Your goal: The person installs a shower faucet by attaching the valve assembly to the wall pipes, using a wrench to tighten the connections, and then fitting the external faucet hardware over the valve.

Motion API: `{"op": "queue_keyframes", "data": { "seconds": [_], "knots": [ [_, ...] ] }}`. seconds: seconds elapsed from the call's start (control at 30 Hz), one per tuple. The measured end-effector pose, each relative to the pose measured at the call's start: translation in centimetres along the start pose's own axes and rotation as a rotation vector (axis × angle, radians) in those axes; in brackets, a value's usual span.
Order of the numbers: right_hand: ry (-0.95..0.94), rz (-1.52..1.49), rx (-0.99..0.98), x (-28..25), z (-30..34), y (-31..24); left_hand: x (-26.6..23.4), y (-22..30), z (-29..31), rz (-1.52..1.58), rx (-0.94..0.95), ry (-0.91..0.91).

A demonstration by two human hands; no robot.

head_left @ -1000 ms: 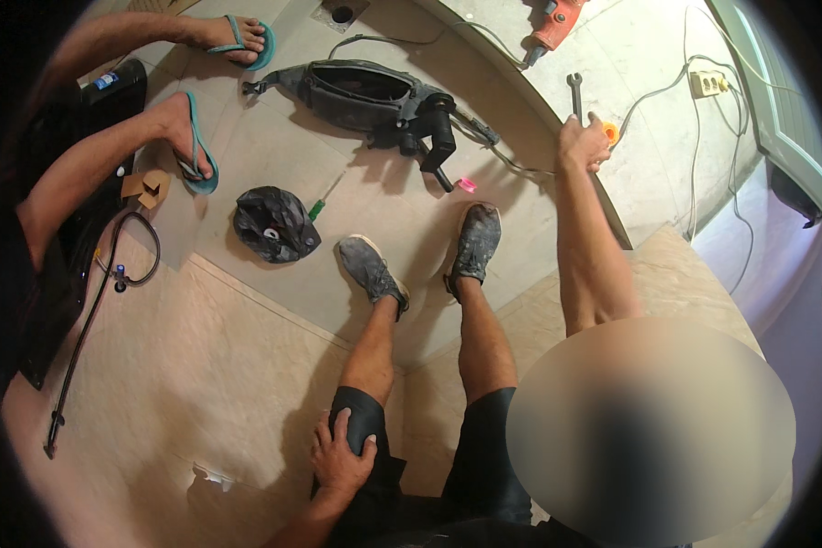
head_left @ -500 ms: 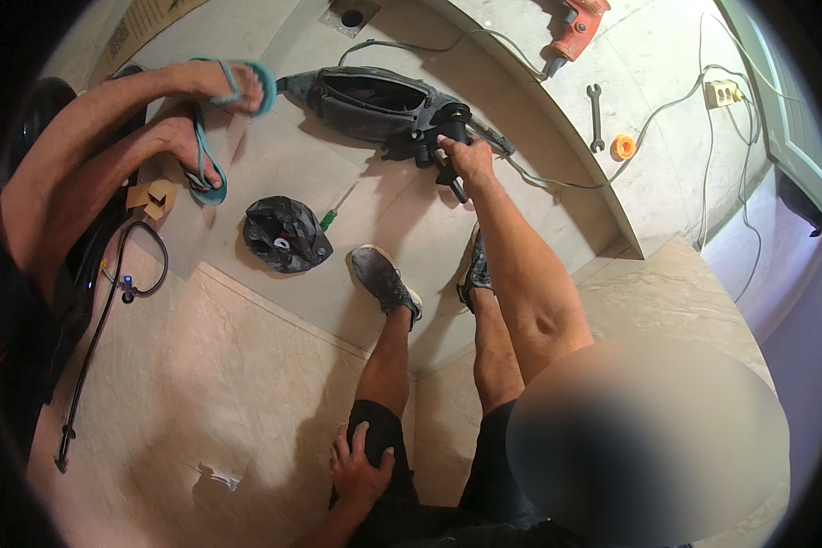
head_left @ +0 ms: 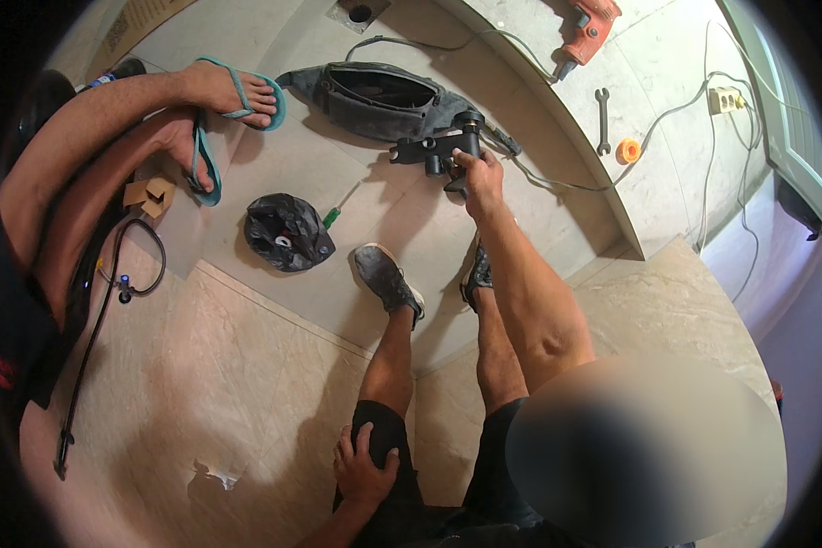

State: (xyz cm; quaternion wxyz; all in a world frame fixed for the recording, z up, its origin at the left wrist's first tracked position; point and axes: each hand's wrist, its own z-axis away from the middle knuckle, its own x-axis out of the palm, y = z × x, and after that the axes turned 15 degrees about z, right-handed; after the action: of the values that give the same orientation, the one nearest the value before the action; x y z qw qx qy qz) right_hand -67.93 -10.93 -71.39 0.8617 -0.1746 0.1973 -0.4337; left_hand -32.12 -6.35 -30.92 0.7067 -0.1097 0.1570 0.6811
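My right hand (head_left: 484, 187) is closed around a black tap-like fitting (head_left: 440, 151), a bar with a round knob at one end and stubby outlets. It is held up over the tiled floor, in front of a dark grey waist bag (head_left: 365, 117) with its zip open. Part of the fitting is covered by my fingers. My left hand (head_left: 367, 468) lies on my left knee over black shorts, fingers spread, holding nothing. Between my shoes and the bag lie a black plastic bag (head_left: 279, 247) with a pale ring on it and a green-handled screwdriver (head_left: 332, 216).
On the raised ledge at right are a red power drill (head_left: 591, 35), a spanner (head_left: 603, 123), an orange tape roll (head_left: 628, 151) and a socket block (head_left: 725, 100) with cables. Another person's flip-flopped feet (head_left: 247, 99), a small cardboard box (head_left: 151, 194) and a black hose (head_left: 89, 352) are at left.
My right hand has turned the black fitting, so its bar now points more to the left, and has shifted slightly right. The other person's upper foot has stopped moving. My left hand stays put.
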Motion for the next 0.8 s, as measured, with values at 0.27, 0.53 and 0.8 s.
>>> {"op": "queue_keyframes", "data": {
  "seconds": [0.27, 0.53, 0.8],
  "knots": [
    [0.013, -0.090, -0.071, -0.5, 2.6, 1.6, 0.1, -0.6, -0.1, 0.004, 0.068, 0.024],
    [-0.046, -0.089, -0.169, -1.5, 7.2, 2.6, -0.1, -0.7, 0.0, 0.017, 0.049, 0.042],
    [-0.261, 0.039, -0.353, -4.8, 16.0, -2.3, -1.3, -0.5, 0.4, 0.109, 0.034, 0.032]
  ]
}}
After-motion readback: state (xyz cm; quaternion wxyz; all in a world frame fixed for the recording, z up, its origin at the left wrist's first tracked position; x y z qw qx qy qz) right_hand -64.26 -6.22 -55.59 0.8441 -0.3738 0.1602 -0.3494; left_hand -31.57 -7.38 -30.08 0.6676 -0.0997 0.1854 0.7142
